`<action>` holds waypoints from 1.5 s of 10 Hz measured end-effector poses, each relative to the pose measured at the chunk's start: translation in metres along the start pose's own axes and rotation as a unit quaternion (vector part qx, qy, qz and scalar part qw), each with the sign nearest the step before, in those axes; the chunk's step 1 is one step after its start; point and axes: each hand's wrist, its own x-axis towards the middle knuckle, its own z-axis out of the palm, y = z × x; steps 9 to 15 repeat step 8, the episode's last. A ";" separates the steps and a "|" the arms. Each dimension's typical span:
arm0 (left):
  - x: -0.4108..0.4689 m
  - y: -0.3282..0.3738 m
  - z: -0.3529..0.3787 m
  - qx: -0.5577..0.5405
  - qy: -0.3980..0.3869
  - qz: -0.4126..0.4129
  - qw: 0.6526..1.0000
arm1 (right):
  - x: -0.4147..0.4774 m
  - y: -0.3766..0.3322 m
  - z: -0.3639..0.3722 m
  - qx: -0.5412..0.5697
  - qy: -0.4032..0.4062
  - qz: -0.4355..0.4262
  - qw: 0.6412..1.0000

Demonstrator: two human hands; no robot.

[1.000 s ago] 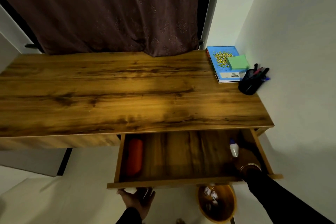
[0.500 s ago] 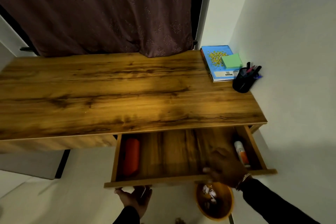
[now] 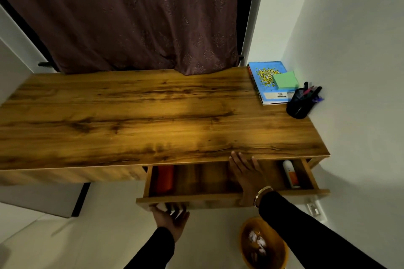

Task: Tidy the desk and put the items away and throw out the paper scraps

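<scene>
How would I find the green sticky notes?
Look at the wooden desk, at its far right corner. A blue book lies there beside a black pen cup. The sticky notes are the only green square block, sitting on the book.

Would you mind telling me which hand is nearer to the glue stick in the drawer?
Right. The right hand lies over the drawer, beside the glue stick; the left hand touches the drawer front's far end.

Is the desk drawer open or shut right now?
Open. The drawer is pulled out from under the desk top, with an orange case and a glue stick visible inside.
</scene>
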 end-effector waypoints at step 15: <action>0.000 0.026 0.089 0.305 -0.068 0.050 0.949 | 0.055 -0.003 0.007 0.081 0.105 0.034 0.991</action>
